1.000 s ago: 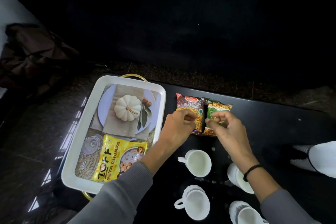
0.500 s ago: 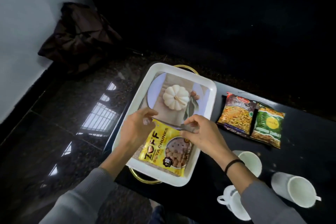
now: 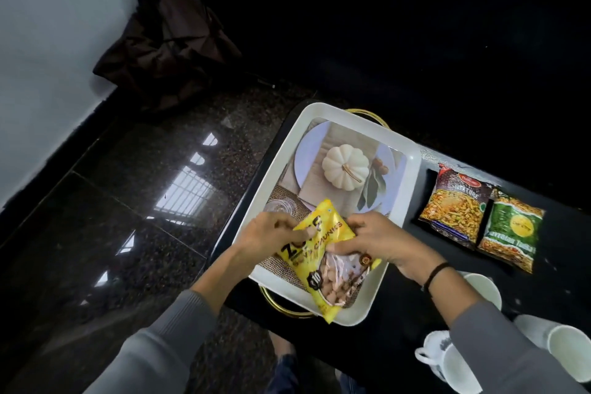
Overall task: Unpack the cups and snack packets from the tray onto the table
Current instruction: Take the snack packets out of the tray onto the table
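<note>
Gripping the yellow packet (image 3: 323,261) above the tray (image 3: 412,176), left hand (image 3: 271,238) and right hand (image 3: 380,238) clamp its top edge (packet tilted).

Tray (image 3: 412,169) left on the table (image 3: 399,313); two packets (image 3: 460,206) right of it — cups (image 3: 483,289) nearer.

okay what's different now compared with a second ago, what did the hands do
Both hands left the two packets on the table and went to the tray. The left hand and right hand now grip the yellow soya chunks packet, tilted up off the tray floor. The brown packet and green packet stayed side by side on the table.
</note>
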Motion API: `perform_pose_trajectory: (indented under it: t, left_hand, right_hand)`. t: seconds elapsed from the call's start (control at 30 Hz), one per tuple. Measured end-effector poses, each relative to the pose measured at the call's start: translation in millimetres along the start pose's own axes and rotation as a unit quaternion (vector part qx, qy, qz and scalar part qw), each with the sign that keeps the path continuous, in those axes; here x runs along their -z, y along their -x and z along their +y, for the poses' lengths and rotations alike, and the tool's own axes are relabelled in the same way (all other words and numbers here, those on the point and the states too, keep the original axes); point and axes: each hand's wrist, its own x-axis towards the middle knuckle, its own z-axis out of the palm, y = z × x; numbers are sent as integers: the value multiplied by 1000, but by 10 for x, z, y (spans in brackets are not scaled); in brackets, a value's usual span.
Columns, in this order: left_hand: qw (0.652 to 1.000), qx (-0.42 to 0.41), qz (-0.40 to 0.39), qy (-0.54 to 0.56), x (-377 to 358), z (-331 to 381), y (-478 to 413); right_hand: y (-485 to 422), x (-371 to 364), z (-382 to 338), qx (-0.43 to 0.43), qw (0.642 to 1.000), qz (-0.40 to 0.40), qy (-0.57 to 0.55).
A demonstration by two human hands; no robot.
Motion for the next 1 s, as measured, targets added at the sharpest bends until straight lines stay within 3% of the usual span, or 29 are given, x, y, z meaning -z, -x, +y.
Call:
perform_pose_trajectory:
  t: [0.13, 0.2, 0.27, 0.4, 0.5, 0.63, 0.77, 1.0]
  left_hand:
    - [972, 21, -16, 233, 35, 210, -11]
    - [965, 29, -41, 257, -10, 313, 16]
    - [976, -12, -34, 215, -103, 400, 60]
    - [982, -175, 27, 65, -235, 628, 200]
    - [974, -226, 29, -8, -327, 859, 235]
    - [975, -206, 14, 78, -470, 1024, 196]
    - [979, -188, 20, 74, -612, 1077, 119]
    - [972, -186, -36, 139, -1129, 1223, 99]
  right_hand:
    - [78, 65, 19, 5, 970, -23, -241]
    - [90, 36, 66, 0, 950, -29, -312]
    - [116, 13, 115, 5, 933, -36, -359]
    - [186, 4, 138, 79, 917, -27, -391]
    - [243, 4, 152, 108, 914, -38, -388]
    - [309, 143, 202, 137, 889, -11, -437]
    - [426, 318, 267, 141, 884, 12, -445]
    - [601, 674, 504, 145, 867, 105, -465]
